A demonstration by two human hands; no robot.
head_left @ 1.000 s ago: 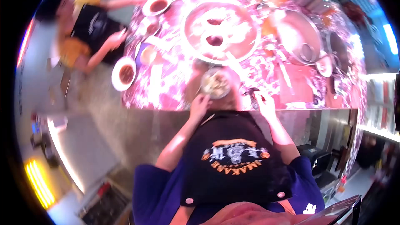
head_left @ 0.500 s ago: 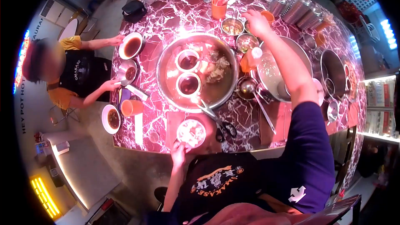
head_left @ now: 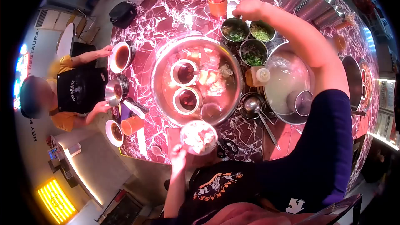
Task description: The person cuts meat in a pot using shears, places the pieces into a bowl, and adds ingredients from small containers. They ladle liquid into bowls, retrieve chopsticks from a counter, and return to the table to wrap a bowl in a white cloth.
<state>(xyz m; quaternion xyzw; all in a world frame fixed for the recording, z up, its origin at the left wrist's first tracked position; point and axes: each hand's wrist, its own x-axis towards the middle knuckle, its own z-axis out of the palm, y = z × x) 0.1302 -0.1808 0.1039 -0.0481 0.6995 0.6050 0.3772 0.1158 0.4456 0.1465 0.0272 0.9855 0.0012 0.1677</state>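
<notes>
My left hand [head_left: 178, 156] grips the rim of a white bowl [head_left: 200, 146] filled with pale chunks of food. That bowl overlaps the near rim of a large steel pot [head_left: 156, 100] in my view. In the pot are broth, pieces of meat or bone, and two white cups [head_left: 175, 96] of dark liquid. My right hand [head_left: 248, 10] reaches to the far side, fingers pinched together at the rim of a metal bowl of chopped greens [head_left: 235, 33]; what they hold is hidden. Beside it stand a bowl of light green slices [head_left: 261, 31] and another of herbs [head_left: 253, 54].
A second pot of cloudy broth [head_left: 283, 75] stands right of centre, with a squeeze bottle [head_left: 259, 76] and a ladle [head_left: 252, 105] beside it. Scissor handles [head_left: 228, 146] show by my bowl. At left, a co-worker [head_left: 79, 87] handles bowls of dark sauce [head_left: 122, 56].
My right hand has moved left and away from me, to the far-left bowl of greens. My left hand's bowl appears nearer the pot rim, now covering the scissor blades. The view has shifted.
</notes>
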